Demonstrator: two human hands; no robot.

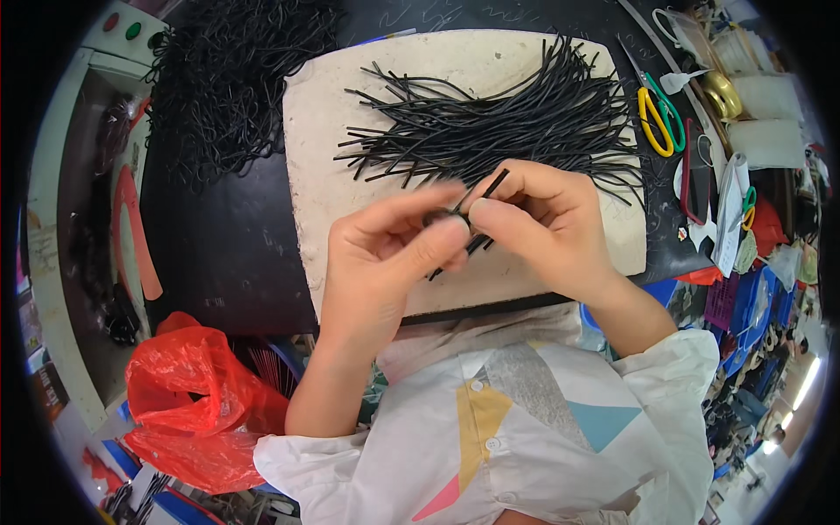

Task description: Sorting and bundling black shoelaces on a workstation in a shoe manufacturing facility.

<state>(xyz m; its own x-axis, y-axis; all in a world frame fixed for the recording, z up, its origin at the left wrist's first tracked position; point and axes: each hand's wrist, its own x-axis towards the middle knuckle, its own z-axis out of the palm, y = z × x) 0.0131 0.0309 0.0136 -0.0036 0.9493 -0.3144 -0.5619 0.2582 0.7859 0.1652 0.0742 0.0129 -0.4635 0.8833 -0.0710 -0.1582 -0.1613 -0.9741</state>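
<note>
In front of me, both hands meet over the near part of a pale board (324, 105). Between thumb and fingers, my right hand (547, 227) pinches a thin black cord (496, 184), whose short end sticks up past the thumb. My left hand (376, 249) is closed on the same cord, which looks looped or knotted there; its index finger is smeared by motion. A few cord ends poke out below the fingers. Just beyond my hands lies a loose bundle of black cut cords (499, 122) across the board.
A tangled heap of black cord (241, 79) covers the far left of the dark table (227, 236). At right lie scissors with yellow and green handles (661, 118) and a roll of golden tape (723, 94). A red plastic bag (197, 394) hangs at lower left.
</note>
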